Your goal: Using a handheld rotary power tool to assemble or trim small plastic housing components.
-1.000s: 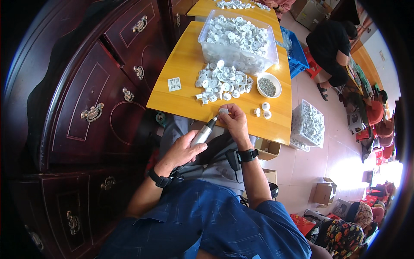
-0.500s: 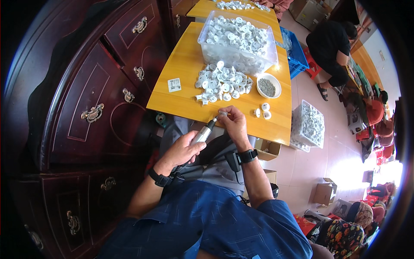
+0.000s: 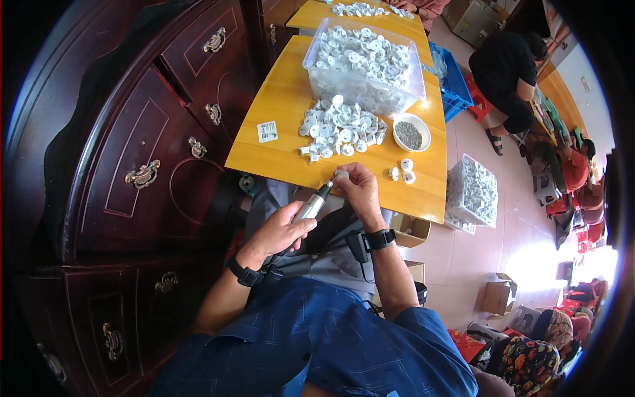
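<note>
My left hand (image 3: 283, 229) is wrapped round an electric screwdriver (image 3: 309, 209) with a silver body and black nose, tilted up toward the right. Its tip meets a small round white plastic part (image 3: 341, 175), which my right hand (image 3: 360, 188) pinches just over the table's near edge. Whether a screw sits at the tip is too small to tell. Beyond my hands a heap of similar white parts (image 3: 344, 126) lies on the yellow wooden table (image 3: 278, 149). Three white parts (image 3: 408, 177) lie apart to the right, below a white bowl (image 3: 427, 140) of small grey metal pieces, likely screws.
A clear plastic bin (image 3: 317, 78) full of white parts stands behind the heap. A printed label (image 3: 267, 132) lies at the table's left. Dark wooden drawers (image 3: 132, 165) rise close on my left. On the floor at right are another filled bin (image 3: 473, 192) and cardboard boxes (image 3: 497, 296); people sit farther off.
My right fingers have turned the white part slightly, so more of its round face shows. Otherwise both hands and the screwdriver stay almost in place.
</note>
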A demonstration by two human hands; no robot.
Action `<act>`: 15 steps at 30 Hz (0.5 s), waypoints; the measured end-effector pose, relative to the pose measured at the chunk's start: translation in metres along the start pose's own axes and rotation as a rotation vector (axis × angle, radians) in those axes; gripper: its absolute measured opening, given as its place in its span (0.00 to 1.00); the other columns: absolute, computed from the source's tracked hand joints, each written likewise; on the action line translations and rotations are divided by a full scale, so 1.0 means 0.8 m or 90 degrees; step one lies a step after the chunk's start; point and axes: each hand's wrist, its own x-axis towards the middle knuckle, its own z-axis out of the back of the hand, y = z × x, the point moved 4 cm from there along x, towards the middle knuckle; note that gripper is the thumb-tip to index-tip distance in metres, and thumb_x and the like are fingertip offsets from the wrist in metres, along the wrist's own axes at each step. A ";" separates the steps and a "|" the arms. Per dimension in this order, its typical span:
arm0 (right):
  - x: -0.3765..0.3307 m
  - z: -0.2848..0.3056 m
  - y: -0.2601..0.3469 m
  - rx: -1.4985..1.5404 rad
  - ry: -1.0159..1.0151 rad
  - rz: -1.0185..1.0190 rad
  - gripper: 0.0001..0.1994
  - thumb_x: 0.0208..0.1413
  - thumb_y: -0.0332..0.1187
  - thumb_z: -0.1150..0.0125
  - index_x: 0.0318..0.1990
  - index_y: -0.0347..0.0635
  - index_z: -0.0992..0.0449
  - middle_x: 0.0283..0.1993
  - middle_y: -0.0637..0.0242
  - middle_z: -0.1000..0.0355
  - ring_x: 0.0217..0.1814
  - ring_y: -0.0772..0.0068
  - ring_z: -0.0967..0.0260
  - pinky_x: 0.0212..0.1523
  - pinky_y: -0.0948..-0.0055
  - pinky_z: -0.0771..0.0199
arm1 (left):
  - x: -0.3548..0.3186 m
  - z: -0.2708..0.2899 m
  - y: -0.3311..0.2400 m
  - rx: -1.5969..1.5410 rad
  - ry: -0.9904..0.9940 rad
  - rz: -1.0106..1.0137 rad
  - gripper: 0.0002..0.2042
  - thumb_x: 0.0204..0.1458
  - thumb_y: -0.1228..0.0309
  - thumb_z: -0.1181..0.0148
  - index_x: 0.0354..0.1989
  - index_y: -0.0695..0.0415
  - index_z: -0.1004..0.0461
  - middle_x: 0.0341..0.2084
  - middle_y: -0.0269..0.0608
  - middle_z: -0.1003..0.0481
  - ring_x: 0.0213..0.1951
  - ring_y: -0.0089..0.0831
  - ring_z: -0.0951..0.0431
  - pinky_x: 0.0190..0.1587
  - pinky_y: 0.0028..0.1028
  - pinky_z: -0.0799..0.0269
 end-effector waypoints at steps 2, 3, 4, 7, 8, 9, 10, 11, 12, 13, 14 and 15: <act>0.000 0.002 0.005 -0.094 -0.024 -0.003 0.04 0.58 0.25 0.37 0.40 0.40 0.21 0.32 0.67 0.23 0.29 0.82 0.28 0.30 0.81 0.27 | 0.001 0.001 0.000 0.027 -0.001 -0.008 0.16 0.61 0.65 0.41 0.53 0.61 0.32 0.25 0.33 0.27 0.20 0.16 0.30 0.21 0.19 0.33; 0.000 0.005 0.009 -0.095 -0.026 -0.002 0.04 0.58 0.25 0.37 0.40 0.40 0.21 0.32 0.67 0.23 0.29 0.82 0.28 0.30 0.81 0.27 | 0.001 0.000 0.001 0.027 0.002 -0.009 0.16 0.61 0.65 0.41 0.53 0.61 0.32 0.25 0.33 0.27 0.20 0.16 0.30 0.21 0.19 0.33; -0.002 0.005 0.031 -0.260 -0.064 0.085 0.04 0.56 0.26 0.35 0.39 0.42 0.20 0.35 0.66 0.23 0.29 0.76 0.27 0.31 0.77 0.26 | 0.000 0.002 0.001 0.023 -0.024 -0.017 0.17 0.61 0.64 0.40 0.52 0.61 0.32 0.25 0.33 0.28 0.19 0.16 0.30 0.21 0.19 0.33; 0.002 0.020 0.050 -0.525 -0.145 0.250 0.04 0.52 0.28 0.33 0.36 0.45 0.18 0.41 0.64 0.25 0.32 0.64 0.25 0.34 0.68 0.25 | -0.003 0.006 0.000 0.022 -0.048 -0.031 0.18 0.60 0.63 0.38 0.52 0.62 0.32 0.25 0.33 0.28 0.18 0.16 0.31 0.21 0.19 0.33; 0.000 0.030 0.057 -0.624 -0.188 0.326 0.04 0.50 0.30 0.33 0.34 0.47 0.17 0.45 0.63 0.26 0.35 0.58 0.25 0.36 0.63 0.24 | -0.002 0.006 0.000 0.023 -0.048 -0.035 0.20 0.59 0.62 0.38 0.53 0.62 0.32 0.25 0.32 0.28 0.19 0.16 0.31 0.21 0.19 0.33; 0.001 0.043 0.059 -0.628 -0.193 0.326 0.04 0.50 0.30 0.33 0.34 0.47 0.17 0.45 0.63 0.26 0.35 0.58 0.25 0.36 0.63 0.24 | -0.001 0.005 -0.001 0.023 -0.042 -0.037 0.20 0.59 0.62 0.38 0.53 0.62 0.32 0.25 0.32 0.28 0.19 0.16 0.31 0.21 0.19 0.33; 0.004 0.053 0.059 -0.686 -0.189 0.282 0.03 0.51 0.31 0.34 0.34 0.48 0.17 0.45 0.64 0.27 0.37 0.56 0.25 0.39 0.61 0.24 | -0.001 0.006 0.001 0.027 -0.040 -0.040 0.20 0.59 0.62 0.37 0.53 0.62 0.32 0.25 0.32 0.28 0.19 0.16 0.31 0.21 0.19 0.33; 0.006 0.063 0.061 -0.745 -0.185 0.237 0.03 0.52 0.31 0.35 0.33 0.49 0.17 0.46 0.64 0.28 0.40 0.54 0.25 0.41 0.58 0.24 | -0.001 0.006 0.002 0.030 -0.037 -0.042 0.20 0.59 0.62 0.37 0.53 0.62 0.31 0.25 0.32 0.28 0.19 0.16 0.31 0.21 0.19 0.33; 0.005 0.070 0.069 -0.888 -0.202 0.274 0.04 0.53 0.31 0.37 0.32 0.50 0.16 0.45 0.63 0.28 0.41 0.54 0.24 0.42 0.57 0.24 | -0.001 0.007 0.002 0.029 -0.036 -0.043 0.20 0.59 0.62 0.37 0.53 0.62 0.31 0.25 0.32 0.28 0.19 0.16 0.31 0.21 0.19 0.33; 0.004 0.082 0.074 -0.890 -0.206 0.274 0.04 0.53 0.31 0.37 0.32 0.50 0.16 0.45 0.63 0.28 0.41 0.54 0.24 0.42 0.57 0.24 | 0.000 0.006 0.002 0.041 -0.033 -0.043 0.20 0.59 0.62 0.37 0.53 0.62 0.31 0.25 0.32 0.28 0.19 0.16 0.31 0.21 0.19 0.33; 0.006 0.096 0.074 -0.875 -0.204 0.210 0.05 0.53 0.31 0.38 0.31 0.50 0.16 0.45 0.64 0.28 0.42 0.54 0.24 0.42 0.57 0.24 | 0.000 0.005 0.002 0.053 -0.031 -0.043 0.20 0.59 0.62 0.37 0.53 0.62 0.31 0.26 0.32 0.28 0.19 0.16 0.30 0.21 0.19 0.33; 0.008 0.111 0.074 -0.858 -0.202 0.146 0.05 0.52 0.30 0.39 0.31 0.51 0.16 0.45 0.64 0.28 0.44 0.54 0.24 0.43 0.56 0.23 | 0.000 0.004 0.001 0.053 -0.030 -0.044 0.20 0.59 0.62 0.37 0.53 0.62 0.31 0.26 0.32 0.28 0.19 0.16 0.30 0.21 0.19 0.33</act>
